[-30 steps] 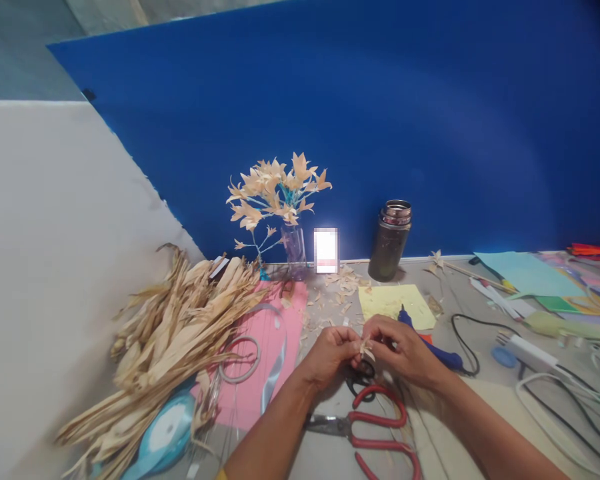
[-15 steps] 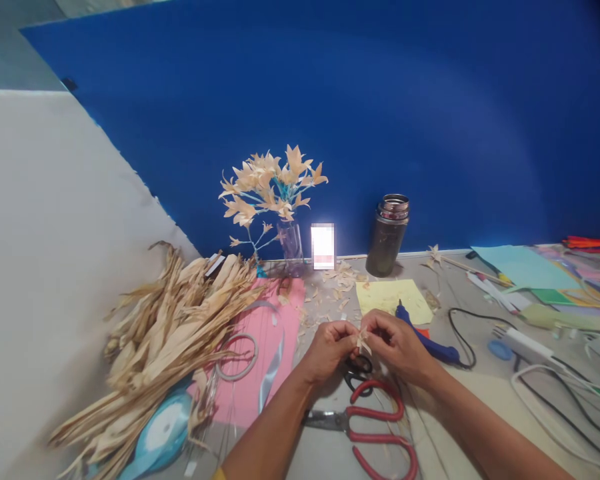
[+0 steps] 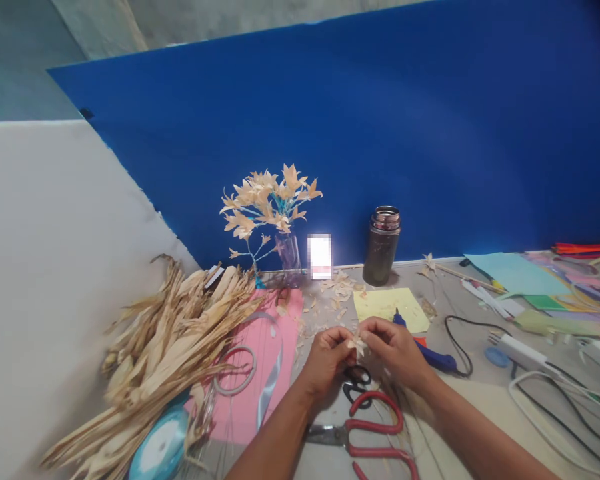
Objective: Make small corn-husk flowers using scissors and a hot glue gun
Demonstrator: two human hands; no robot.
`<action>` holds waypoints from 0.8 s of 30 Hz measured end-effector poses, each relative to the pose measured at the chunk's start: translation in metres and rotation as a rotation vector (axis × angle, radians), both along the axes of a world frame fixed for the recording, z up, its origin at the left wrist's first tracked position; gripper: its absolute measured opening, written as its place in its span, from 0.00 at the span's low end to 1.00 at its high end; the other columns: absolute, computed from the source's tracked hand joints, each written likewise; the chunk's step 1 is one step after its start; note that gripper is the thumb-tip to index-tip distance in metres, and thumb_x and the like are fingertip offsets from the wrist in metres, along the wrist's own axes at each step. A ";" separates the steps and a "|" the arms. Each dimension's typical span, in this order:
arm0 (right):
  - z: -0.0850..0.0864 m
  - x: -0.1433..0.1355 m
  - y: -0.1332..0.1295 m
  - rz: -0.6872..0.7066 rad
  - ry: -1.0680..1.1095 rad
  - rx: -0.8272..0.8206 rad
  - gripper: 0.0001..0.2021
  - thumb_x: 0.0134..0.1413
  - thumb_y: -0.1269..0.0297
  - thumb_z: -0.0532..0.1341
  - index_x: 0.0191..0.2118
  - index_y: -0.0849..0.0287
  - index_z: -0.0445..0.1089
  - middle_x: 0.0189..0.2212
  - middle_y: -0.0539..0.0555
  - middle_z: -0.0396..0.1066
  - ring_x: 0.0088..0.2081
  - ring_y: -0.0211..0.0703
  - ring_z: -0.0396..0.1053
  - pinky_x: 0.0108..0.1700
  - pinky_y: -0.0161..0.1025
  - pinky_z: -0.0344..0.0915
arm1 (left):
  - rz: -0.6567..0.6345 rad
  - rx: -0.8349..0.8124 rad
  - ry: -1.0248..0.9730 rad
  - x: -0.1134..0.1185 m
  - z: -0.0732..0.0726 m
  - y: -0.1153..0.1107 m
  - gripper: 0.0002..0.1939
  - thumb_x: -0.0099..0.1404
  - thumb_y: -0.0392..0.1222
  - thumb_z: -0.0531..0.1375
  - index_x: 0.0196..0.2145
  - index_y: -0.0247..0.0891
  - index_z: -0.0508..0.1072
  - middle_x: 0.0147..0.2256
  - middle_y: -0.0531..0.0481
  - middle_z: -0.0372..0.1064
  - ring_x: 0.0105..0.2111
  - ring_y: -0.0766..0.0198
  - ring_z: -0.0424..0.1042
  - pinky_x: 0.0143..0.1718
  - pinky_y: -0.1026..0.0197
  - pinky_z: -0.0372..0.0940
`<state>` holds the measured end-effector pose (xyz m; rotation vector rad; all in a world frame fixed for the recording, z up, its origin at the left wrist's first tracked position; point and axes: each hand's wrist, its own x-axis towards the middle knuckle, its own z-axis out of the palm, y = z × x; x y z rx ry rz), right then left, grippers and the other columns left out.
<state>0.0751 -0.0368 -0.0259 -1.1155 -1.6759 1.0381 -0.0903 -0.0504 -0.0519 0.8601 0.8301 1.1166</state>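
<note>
Between my two hands is a small pale husk flower (image 3: 358, 344) with pointed petals. My left hand (image 3: 330, 353) pinches it from the left, fingers curled. From the right, my right hand (image 3: 391, 345) pinches it too, thumb and forefinger together at its top. Just below the flower lie small black-handled scissors (image 3: 358, 385), partly hidden by my left hand. Large red-handled scissors (image 3: 375, 427) rest nearer me, blades pointing left. Behind my right hand is a blue glue gun (image 3: 437, 360), with its nozzle over a yellow paper (image 3: 391, 308).
Dried corn husks (image 3: 180, 347) pile up at left beside a blue ribbon roll (image 3: 160, 443) and pink paper (image 3: 240, 427). A glass vase (image 3: 289, 260) of husk flowers (image 3: 265, 197) and a dark flask (image 3: 381, 250) stand at the back. Cables and a white power strip (image 3: 525, 350) lie right.
The camera view has tilted up a little, so the table sits lower in the picture. Both hands still pinch the flower, whose petals now show more openly.
</note>
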 end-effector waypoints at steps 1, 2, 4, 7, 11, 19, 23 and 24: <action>0.001 0.001 0.001 -0.013 0.025 -0.022 0.11 0.57 0.57 0.57 0.33 0.59 0.72 0.26 0.51 0.72 0.26 0.40 0.65 0.28 0.36 0.60 | -0.010 -0.028 -0.075 0.001 -0.001 0.000 0.14 0.50 0.43 0.71 0.28 0.35 0.72 0.20 0.55 0.66 0.20 0.70 0.62 0.26 0.66 0.57; 0.001 0.003 0.003 -0.034 0.054 -0.046 0.12 0.57 0.55 0.58 0.35 0.59 0.72 0.27 0.51 0.73 0.25 0.39 0.64 0.27 0.35 0.59 | -0.020 -0.046 -0.145 0.001 -0.002 0.000 0.14 0.49 0.42 0.72 0.29 0.36 0.71 0.20 0.55 0.67 0.19 0.70 0.62 0.26 0.65 0.58; 0.001 0.005 0.006 -0.077 0.105 -0.089 0.13 0.55 0.54 0.60 0.35 0.59 0.72 0.28 0.51 0.74 0.22 0.37 0.62 0.24 0.35 0.58 | -0.037 -0.056 -0.256 0.002 -0.003 0.000 0.14 0.49 0.40 0.72 0.30 0.37 0.70 0.20 0.56 0.67 0.19 0.70 0.62 0.27 0.64 0.60; 0.000 0.006 0.008 -0.072 0.120 -0.117 0.12 0.53 0.54 0.62 0.31 0.58 0.72 0.25 0.50 0.73 0.21 0.37 0.61 0.24 0.35 0.57 | -0.044 -0.064 -0.359 0.004 -0.005 -0.001 0.14 0.51 0.39 0.71 0.31 0.38 0.69 0.21 0.56 0.67 0.19 0.71 0.62 0.26 0.64 0.61; -0.001 0.001 0.005 0.009 0.104 -0.117 0.11 0.52 0.57 0.62 0.27 0.59 0.73 0.24 0.50 0.73 0.24 0.39 0.65 0.28 0.36 0.61 | -0.011 -0.101 -0.394 0.006 -0.008 -0.001 0.14 0.52 0.37 0.70 0.32 0.37 0.68 0.22 0.56 0.68 0.19 0.72 0.61 0.25 0.65 0.60; -0.009 -0.003 0.004 -0.005 0.115 -0.142 0.09 0.49 0.59 0.64 0.33 0.59 0.73 0.27 0.53 0.76 0.30 0.45 0.72 0.34 0.39 0.67 | 0.007 -0.153 -0.401 0.007 -0.004 0.000 0.16 0.50 0.34 0.72 0.32 0.36 0.69 0.22 0.55 0.68 0.19 0.73 0.62 0.23 0.67 0.58; -0.007 -0.003 0.004 0.004 0.118 -0.158 0.10 0.47 0.57 0.65 0.33 0.59 0.73 0.27 0.53 0.76 0.29 0.46 0.72 0.34 0.40 0.67 | -0.003 -0.145 -0.387 0.007 -0.001 -0.001 0.16 0.48 0.36 0.74 0.28 0.33 0.71 0.23 0.54 0.68 0.19 0.74 0.62 0.23 0.67 0.59; -0.006 -0.003 0.003 0.022 0.124 -0.156 0.10 0.47 0.57 0.65 0.32 0.59 0.72 0.26 0.53 0.76 0.29 0.46 0.72 0.34 0.40 0.67 | 0.008 -0.147 -0.376 0.007 -0.001 -0.001 0.16 0.47 0.37 0.75 0.28 0.33 0.71 0.22 0.54 0.68 0.19 0.74 0.62 0.23 0.67 0.59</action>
